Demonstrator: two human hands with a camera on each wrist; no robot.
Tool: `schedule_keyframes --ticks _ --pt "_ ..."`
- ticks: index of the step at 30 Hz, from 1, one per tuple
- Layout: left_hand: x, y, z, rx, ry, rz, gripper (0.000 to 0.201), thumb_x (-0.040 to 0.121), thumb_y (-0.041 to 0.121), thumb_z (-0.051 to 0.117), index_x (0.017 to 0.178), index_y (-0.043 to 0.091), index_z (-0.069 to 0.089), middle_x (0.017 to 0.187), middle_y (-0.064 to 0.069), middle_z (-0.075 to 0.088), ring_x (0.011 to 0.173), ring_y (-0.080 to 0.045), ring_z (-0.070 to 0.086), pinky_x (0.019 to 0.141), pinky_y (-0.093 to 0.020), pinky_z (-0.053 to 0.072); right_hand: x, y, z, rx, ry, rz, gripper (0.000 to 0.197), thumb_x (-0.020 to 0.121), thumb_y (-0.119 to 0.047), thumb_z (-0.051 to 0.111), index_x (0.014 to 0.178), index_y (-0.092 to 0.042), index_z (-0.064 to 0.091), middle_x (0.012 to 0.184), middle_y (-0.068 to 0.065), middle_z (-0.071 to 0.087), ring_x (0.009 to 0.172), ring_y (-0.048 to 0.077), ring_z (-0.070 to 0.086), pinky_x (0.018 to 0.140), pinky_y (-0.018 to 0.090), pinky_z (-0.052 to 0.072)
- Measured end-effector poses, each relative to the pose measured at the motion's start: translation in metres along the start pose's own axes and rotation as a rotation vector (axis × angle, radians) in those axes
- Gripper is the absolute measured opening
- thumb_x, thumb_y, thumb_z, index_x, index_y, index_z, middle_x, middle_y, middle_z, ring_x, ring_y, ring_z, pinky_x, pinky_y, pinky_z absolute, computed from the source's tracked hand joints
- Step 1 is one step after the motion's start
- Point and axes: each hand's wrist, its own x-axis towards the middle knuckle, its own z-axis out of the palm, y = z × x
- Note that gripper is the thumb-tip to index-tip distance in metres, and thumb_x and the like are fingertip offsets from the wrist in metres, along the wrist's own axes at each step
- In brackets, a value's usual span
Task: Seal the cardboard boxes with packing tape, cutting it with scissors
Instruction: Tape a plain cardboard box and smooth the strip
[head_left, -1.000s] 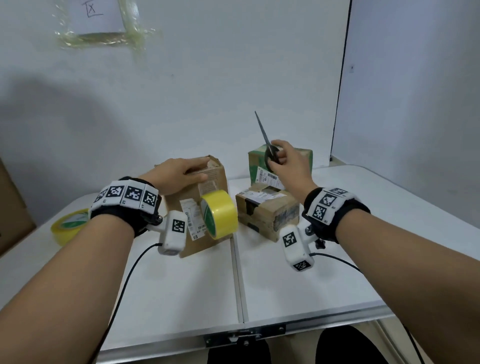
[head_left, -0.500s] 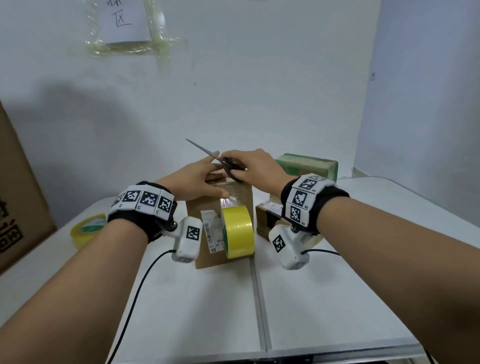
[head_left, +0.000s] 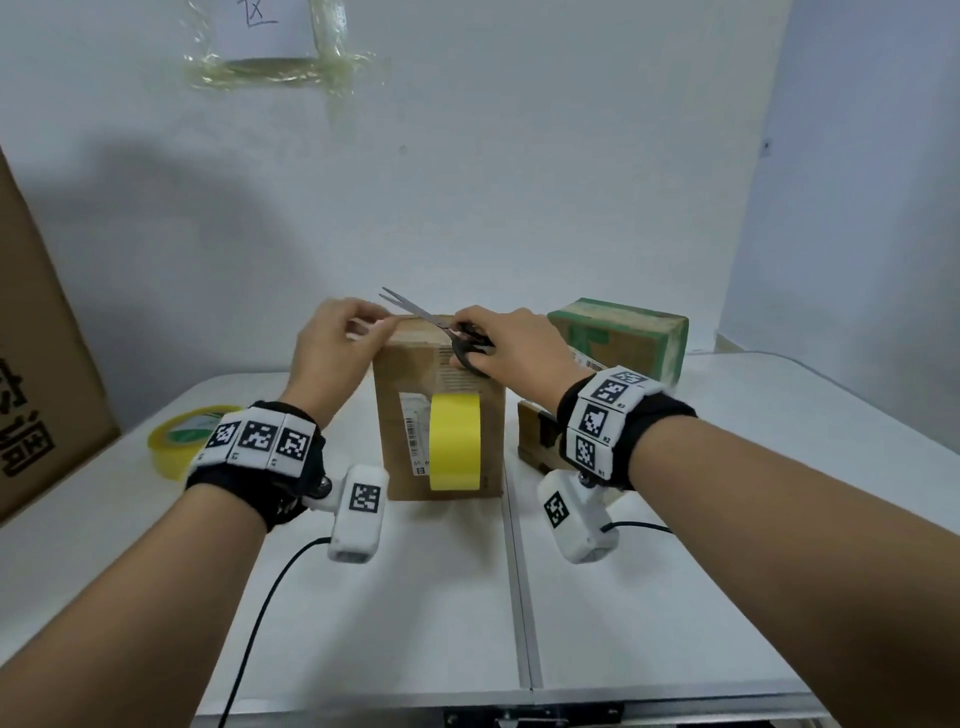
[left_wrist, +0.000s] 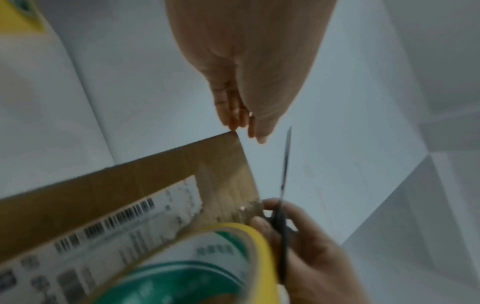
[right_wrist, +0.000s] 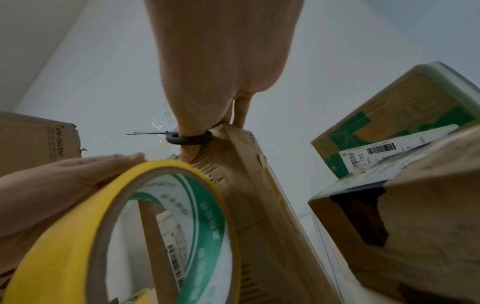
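Head view: the upright box (head_left: 439, 410) stands mid-table, a yellow tape roll (head_left: 454, 441) hanging on its front. The left hand (head_left: 337, 343) pinches a clear tape strip (head_left: 371, 326) at the box's 11 o'clock corner — the right hand (head_left: 511, 345) grips black-handled scissors (head_left: 441, 325), blades parted.

Left wrist view: fingertips (left_wrist: 233, 121) meet above the corner.

Right wrist view: a thumb fills one scissor loop (right_wrist: 191, 138); two more boxes (right_wrist: 405, 164) sit at 3 o'clock.
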Motion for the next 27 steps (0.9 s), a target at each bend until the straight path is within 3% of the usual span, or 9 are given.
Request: schedule_keyframes --ticks 2,4,6,8,11,15,20,24,27 --pt "-0.009 -0.001 -0.003 -0.151 -0.023 -0.179 0.019 0.092 0.033 0.063 0.086 0.014 0.063 0.085 -0.002 0.064 0.075 -0.016 0.06 0.07 -0.029 0.052 -0.001 -0.001 0.002 0.003 0.008 0.006 0.036 0.09 -0.042 0.06 0.123 -0.029 0.057 0.104 0.001 0.071 0.095 0.025 0.064 0.075 0.034 0.052" --pt "-0.022 0.002 -0.004 -0.193 -0.142 -0.29 0.026 0.092 0.035 0.062 0.085 0.01 0.06 0.081 -0.005 0.063 0.07 -0.016 0.06 0.069 -0.028 0.054 -0.001 -0.001 0.003 -0.002 0.015 0.013 0.035 0.09 -0.041 0.059 0.123 -0.029 0.057 0.104 0.002 0.07 0.095 0.026 0.064 0.074 0.033 0.051" --pt "-0.038 0.01 -0.002 -0.196 -0.236 -0.343 0.031 0.09 0.04 0.064 0.093 0.009 0.059 0.085 -0.005 0.065 0.071 -0.013 0.062 0.071 -0.026 0.055 -0.001 -0.003 0.003 -0.012 0.016 0.018 0.035 0.091 -0.041 0.057 0.123 -0.028 0.056 0.104 0.002 0.07 0.096 0.027 0.064 0.074 0.033 0.051" --pt "-0.054 0.021 0.004 -0.275 -0.429 -0.412 0.038 0.087 0.042 0.067 0.106 0.012 0.054 0.095 -0.006 0.069 0.078 -0.013 0.066 0.07 -0.023 0.054 -0.002 -0.004 0.003 -0.028 0.022 0.021 0.035 0.091 -0.042 0.057 0.123 -0.028 0.056 0.104 0.002 0.07 0.096 0.027 0.064 0.074 0.034 0.05" --pt "-0.066 0.03 0.015 -0.457 -0.618 -0.486 0.049 0.084 0.027 0.073 0.123 0.02 0.044 0.107 -0.01 0.071 0.088 -0.016 0.069 0.079 -0.032 0.055 -0.005 -0.005 0.002 -0.045 0.025 0.015 0.035 0.09 -0.042 0.057 0.122 -0.028 0.056 0.103 0.0 0.07 0.095 0.026 0.064 0.073 0.033 0.051" --pt "-0.064 0.033 0.018 -0.596 -0.569 -0.507 0.053 0.086 0.015 0.071 0.129 0.019 0.041 0.114 -0.016 0.069 0.094 -0.021 0.069 0.092 -0.045 0.054 -0.007 -0.006 0.001 -0.076 0.015 0.011 0.035 0.089 -0.038 0.057 0.122 -0.027 0.052 0.103 0.0 0.069 0.093 0.03 0.064 0.071 0.035 0.052" --pt "-0.067 0.032 0.02 -0.562 -0.481 -0.534 0.058 0.083 0.018 0.074 0.129 0.019 0.039 0.1 -0.01 0.074 0.088 -0.02 0.072 0.08 -0.036 0.059 -0.005 -0.008 0.006 -0.088 0.018 0.024 0.036 0.089 -0.039 0.059 0.122 -0.026 0.049 0.102 0.002 0.069 0.091 0.031 0.064 0.07 0.034 0.049" --pt "-0.065 0.036 0.022 -0.485 -0.491 -0.58 0.058 0.08 0.023 0.078 0.126 0.013 0.045 0.107 -0.016 0.072 0.099 -0.026 0.07 0.092 -0.045 0.054 -0.004 -0.007 0.006 -0.059 0.025 0.035 0.037 0.087 -0.042 0.063 0.119 -0.027 0.051 0.099 0.0 0.069 0.089 0.029 0.064 0.065 0.031 0.045" --pt "-0.06 0.043 0.02 -0.462 -0.551 -0.585 0.038 0.085 0.021 0.072 0.116 0.006 0.057 0.112 -0.017 0.07 0.1 -0.024 0.069 0.093 -0.041 0.054 -0.004 -0.006 0.007 -0.055 0.029 0.04 0.036 0.087 -0.042 0.062 0.118 -0.028 0.052 0.098 0.001 0.068 0.089 0.03 0.063 0.065 0.032 0.045"
